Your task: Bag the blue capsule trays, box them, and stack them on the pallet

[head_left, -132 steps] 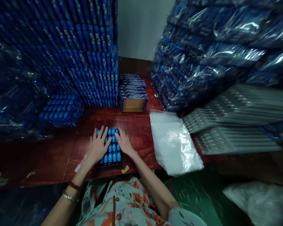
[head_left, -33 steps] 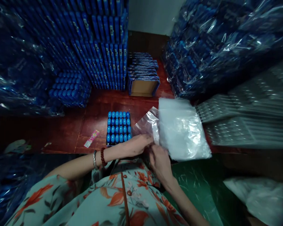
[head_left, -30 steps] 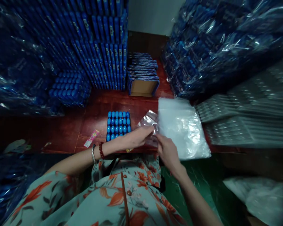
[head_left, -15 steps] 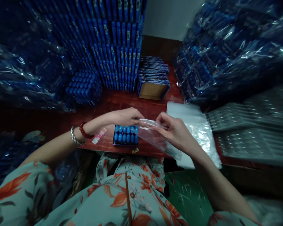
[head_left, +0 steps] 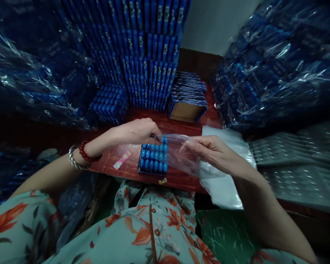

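Observation:
A clear plastic bag (head_left: 183,156) is stretched between my hands over the red table. My left hand (head_left: 143,132), with bracelets at its wrist, pinches the bag's left edge. Fingers closed, my right hand (head_left: 209,148) grips the bag's other side. Below and beside my left hand, a box of blue oval pieces (head_left: 154,159) sits on the table, its right part seen through the film. A stack of clear bags (head_left: 225,190) lies under and beyond my right hand.
Tall stacks of blue packs (head_left: 148,80) stand at the back, beside an open-ended carton (head_left: 187,111). Blue pieces (head_left: 108,102) are piled at the left. Film-wrapped blue packs (head_left: 264,73) and clear trays (head_left: 291,157) stand right. A pink label (head_left: 122,160) lies on the red table (head_left: 104,161).
My hands have moved apart, opening out the bag between them. More of the box of blue pieces shows. The whole view has shifted slightly.

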A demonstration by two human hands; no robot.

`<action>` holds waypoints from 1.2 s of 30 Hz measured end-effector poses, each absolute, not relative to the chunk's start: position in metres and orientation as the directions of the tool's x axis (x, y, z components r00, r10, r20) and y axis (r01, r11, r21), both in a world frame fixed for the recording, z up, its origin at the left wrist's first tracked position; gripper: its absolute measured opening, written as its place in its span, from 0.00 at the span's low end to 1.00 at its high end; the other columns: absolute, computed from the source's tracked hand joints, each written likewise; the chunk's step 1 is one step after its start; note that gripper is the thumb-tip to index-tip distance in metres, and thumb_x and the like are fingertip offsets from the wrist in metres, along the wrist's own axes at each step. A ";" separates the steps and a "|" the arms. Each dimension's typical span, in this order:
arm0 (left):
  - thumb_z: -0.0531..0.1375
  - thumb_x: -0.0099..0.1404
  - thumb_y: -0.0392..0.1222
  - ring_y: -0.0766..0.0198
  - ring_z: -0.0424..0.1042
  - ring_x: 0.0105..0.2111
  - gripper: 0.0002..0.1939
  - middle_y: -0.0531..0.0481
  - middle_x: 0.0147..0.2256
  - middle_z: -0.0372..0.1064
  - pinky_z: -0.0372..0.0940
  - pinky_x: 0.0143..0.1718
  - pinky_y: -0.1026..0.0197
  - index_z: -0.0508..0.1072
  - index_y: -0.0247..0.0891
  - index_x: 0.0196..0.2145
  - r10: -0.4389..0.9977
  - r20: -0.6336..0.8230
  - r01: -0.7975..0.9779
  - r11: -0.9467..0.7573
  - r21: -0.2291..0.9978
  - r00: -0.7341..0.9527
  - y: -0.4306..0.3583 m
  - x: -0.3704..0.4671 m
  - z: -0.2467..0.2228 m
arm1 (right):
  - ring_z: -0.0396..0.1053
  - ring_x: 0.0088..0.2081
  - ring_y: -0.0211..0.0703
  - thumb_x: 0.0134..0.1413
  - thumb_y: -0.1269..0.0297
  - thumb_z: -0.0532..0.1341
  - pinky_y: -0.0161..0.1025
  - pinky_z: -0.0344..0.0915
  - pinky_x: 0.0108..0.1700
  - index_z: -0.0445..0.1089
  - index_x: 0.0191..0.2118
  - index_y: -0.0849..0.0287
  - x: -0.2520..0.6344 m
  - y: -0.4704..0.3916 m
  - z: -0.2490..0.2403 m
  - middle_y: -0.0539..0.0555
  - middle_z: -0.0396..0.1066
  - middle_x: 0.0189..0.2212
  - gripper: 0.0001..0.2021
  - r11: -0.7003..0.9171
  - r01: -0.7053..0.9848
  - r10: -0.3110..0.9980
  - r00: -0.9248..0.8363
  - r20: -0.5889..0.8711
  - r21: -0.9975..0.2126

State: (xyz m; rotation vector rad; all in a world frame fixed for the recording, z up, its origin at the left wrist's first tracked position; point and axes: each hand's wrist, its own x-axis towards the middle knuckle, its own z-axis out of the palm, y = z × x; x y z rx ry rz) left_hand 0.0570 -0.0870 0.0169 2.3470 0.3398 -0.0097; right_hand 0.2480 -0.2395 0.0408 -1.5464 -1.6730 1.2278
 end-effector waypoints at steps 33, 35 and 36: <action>0.54 0.57 0.29 0.67 0.64 0.25 0.07 0.53 0.25 0.63 0.56 0.27 0.65 0.70 0.36 0.32 0.529 0.182 0.473 -0.836 0.278 0.829 -0.060 0.051 0.021 | 0.62 0.25 0.38 0.50 0.61 0.56 0.33 0.47 0.27 0.73 0.29 0.57 0.254 -0.176 0.014 0.51 0.68 0.22 0.10 -0.165 0.956 0.980 0.188 0.072 -0.241; 0.50 0.60 0.28 0.65 0.66 0.29 0.10 0.51 0.28 0.63 0.60 0.32 0.63 0.70 0.35 0.32 0.542 0.324 0.495 -0.840 0.220 0.775 -0.060 0.055 0.027 | 0.64 0.27 0.40 0.50 0.63 0.55 0.34 0.50 0.28 0.72 0.30 0.58 0.258 -0.168 0.018 0.52 0.68 0.22 0.10 -0.239 0.945 0.946 0.278 0.167 -0.223; 0.49 0.62 0.28 0.64 0.67 0.31 0.11 0.50 0.29 0.63 0.61 0.34 0.62 0.69 0.35 0.33 0.541 0.424 0.505 -0.838 0.205 0.726 -0.060 0.056 0.032 | 0.65 0.28 0.42 0.51 0.63 0.54 0.34 0.52 0.30 0.72 0.30 0.58 0.260 -0.164 0.022 0.52 0.69 0.23 0.10 -0.265 0.933 0.915 0.323 0.242 -0.241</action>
